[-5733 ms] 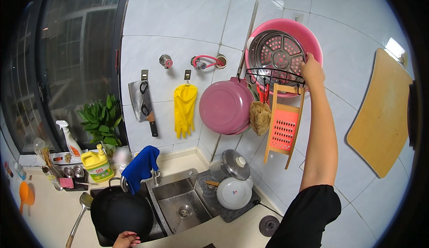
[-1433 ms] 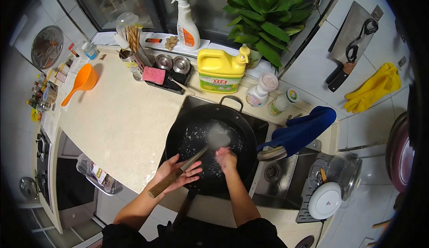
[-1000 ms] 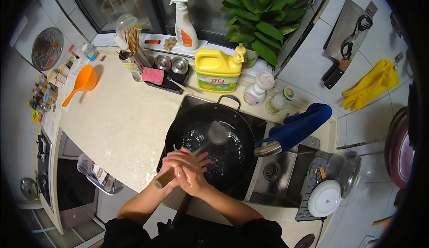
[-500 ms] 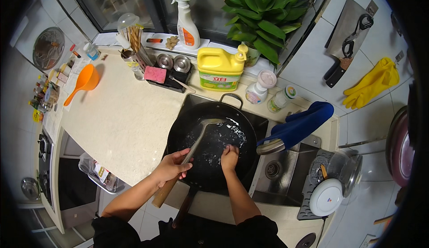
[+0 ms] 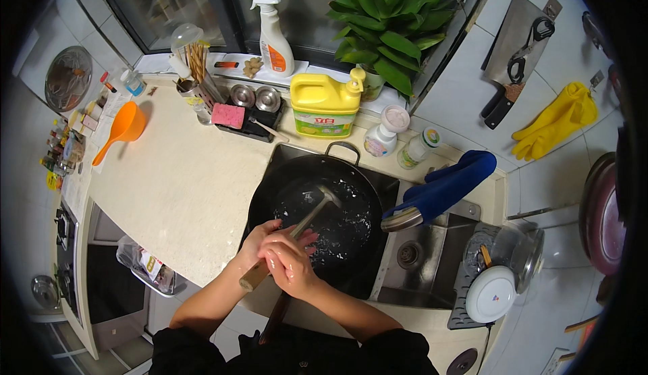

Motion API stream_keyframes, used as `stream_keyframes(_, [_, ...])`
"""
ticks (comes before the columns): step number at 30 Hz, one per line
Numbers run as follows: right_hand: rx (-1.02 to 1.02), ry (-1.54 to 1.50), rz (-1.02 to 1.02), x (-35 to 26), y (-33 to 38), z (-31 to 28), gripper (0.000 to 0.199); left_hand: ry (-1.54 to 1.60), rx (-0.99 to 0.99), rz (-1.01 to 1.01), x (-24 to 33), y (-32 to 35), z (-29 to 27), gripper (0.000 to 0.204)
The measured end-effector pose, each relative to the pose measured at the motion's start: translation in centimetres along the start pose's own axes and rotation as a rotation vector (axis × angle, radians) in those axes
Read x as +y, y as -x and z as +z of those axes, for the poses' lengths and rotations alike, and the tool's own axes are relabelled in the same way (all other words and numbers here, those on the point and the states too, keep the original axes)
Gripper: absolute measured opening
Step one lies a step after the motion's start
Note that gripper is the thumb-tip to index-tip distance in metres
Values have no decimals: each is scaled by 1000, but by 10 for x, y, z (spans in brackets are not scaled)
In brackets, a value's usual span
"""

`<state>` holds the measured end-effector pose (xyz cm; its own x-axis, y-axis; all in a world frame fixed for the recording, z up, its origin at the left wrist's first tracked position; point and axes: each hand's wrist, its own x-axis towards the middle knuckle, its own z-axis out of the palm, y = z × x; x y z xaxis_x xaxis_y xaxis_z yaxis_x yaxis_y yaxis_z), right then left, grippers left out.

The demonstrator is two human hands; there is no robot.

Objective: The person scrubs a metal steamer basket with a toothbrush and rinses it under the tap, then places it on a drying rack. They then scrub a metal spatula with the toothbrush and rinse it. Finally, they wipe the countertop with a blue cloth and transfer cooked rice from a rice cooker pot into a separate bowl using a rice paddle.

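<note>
At the centre of the frame, a black wok (image 5: 317,220) sits in the sink beside a pale counter (image 5: 182,186), flecked with white suds. Both hands meet at its lower rim: the left hand (image 5: 260,243) is wrapped around the wooden handle of a spatula (image 5: 297,230) whose metal blade rests inside the wok, while the right hand (image 5: 290,267) lies curled over the left, touching the same handle. A yellow jug (image 5: 324,105) stands just above the wok, a blue cloth (image 5: 445,186) drapes over the tap to its right, and a white bowl (image 5: 491,294) sits at lower right.
</note>
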<state>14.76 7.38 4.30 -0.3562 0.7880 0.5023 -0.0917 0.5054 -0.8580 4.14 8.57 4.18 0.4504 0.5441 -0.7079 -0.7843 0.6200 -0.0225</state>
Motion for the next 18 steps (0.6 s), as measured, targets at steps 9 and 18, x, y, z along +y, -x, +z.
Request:
stream_keyframes(9, [32,410,136,130,41,-43,28,-209,-9,-33,5,-53,-30,36])
stream_keyframes(18, [211,550,245,173,33,-63,17,-487,22,-61,5,-42,-45,25])
